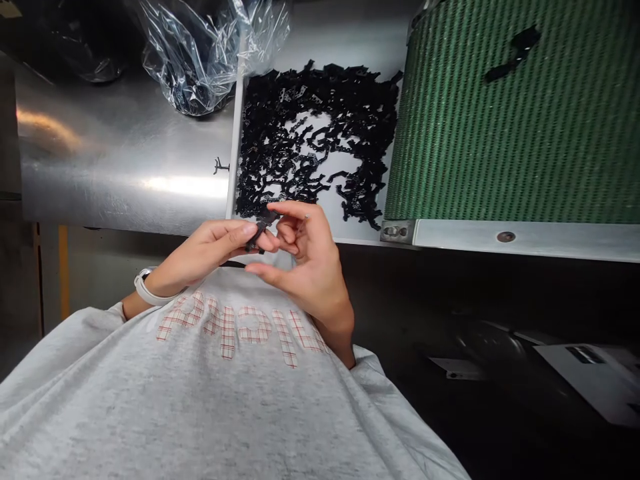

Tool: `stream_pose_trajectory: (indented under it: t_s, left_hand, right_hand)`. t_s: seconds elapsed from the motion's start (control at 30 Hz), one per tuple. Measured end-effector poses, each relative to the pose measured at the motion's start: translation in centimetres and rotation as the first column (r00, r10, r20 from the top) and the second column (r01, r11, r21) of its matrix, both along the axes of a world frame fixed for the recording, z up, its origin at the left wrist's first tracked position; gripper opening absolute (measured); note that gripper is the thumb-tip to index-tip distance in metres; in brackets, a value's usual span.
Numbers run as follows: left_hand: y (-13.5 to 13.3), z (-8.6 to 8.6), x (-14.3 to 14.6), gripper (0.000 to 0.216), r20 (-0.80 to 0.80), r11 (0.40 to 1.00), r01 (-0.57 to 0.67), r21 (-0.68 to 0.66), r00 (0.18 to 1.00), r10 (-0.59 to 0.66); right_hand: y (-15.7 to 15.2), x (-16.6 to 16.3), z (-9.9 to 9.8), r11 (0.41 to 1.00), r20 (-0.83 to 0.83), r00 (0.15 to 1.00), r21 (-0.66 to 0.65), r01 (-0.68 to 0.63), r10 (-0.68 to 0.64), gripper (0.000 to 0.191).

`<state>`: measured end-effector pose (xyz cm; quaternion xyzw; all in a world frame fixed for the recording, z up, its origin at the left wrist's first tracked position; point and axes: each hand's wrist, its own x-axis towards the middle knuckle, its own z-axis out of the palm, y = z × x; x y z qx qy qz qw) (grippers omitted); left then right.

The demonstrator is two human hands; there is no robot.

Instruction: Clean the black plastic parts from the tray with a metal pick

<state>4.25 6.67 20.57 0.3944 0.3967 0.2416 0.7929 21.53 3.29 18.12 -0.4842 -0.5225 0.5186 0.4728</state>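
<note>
A small black plastic part [263,230] is held between both hands just in front of the table edge. My left hand [210,248] pinches it from the left with thumb and fingers; a white watch sits on that wrist. My right hand [305,263] pinches its upper end from the right, fingers curled. Behind the hands lies a white tray [345,230] heaped with several black plastic parts [320,127].
A green ribbed conveyor belt [515,113] with one black part [513,53] on it runs at the right. A steel table [120,160] holds a clear plastic bag [200,47] of parts at the back. My grey shirt fills the foreground.
</note>
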Motion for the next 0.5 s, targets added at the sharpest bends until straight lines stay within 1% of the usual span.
stream_pose_trajectory:
  t_s: [0.07, 0.17, 0.27, 0.3, 0.33, 0.4, 0.5]
  left_hand:
    - [-0.07, -0.12, 0.03, 0.043, -0.024, 1.000, -0.016, 0.017, 1.000, 0.017]
    - [-0.20, -0.06, 0.00, 0.042, -0.045, 0.998, -0.021, 0.065, 0.999, 0.024]
    - [-0.29, 0.24, -0.08, 0.041, -0.100, 0.992, -0.001, 0.128, 0.995, 0.014]
    - [-0.29, 0.36, -0.12, 0.041, -0.121, 0.990, 0.008, 0.143, 0.993, 0.010]
    - [-0.29, 0.46, -0.15, 0.041, -0.136, 0.988, 0.016, 0.151, 0.991, 0.005]
    - [-0.24, 0.60, -0.19, 0.042, -0.138, 0.989, 0.017, 0.147, 0.990, 0.004]
    - [-0.16, 0.59, -0.16, 0.046, -0.129, 0.993, 0.005, 0.118, 0.992, 0.010]
  right_hand:
    - [-0.26, -0.16, 0.26, 0.999, 0.091, 0.996, 0.034, -0.008, 0.005, 0.061]
    - [-0.24, -0.63, 0.56, 0.998, 0.142, 0.990, 0.066, 0.006, -0.016, 0.049]
    - [0.05, -0.98, 0.61, 0.996, 0.080, 0.995, 0.073, 0.046, -0.052, 0.025]
    - [0.15, -1.02, 0.57, 0.996, 0.045, 0.997, 0.068, 0.065, -0.068, 0.018]
    - [0.23, -1.02, 0.51, 0.995, 0.009, 0.996, 0.061, 0.084, -0.084, 0.016]
    - [0.37, -0.94, 0.32, 0.993, -0.045, 0.993, 0.045, 0.109, -0.107, 0.018]
    - [0.46, -0.71, 0.00, 0.994, -0.074, 0.991, 0.014, 0.110, -0.109, 0.026]
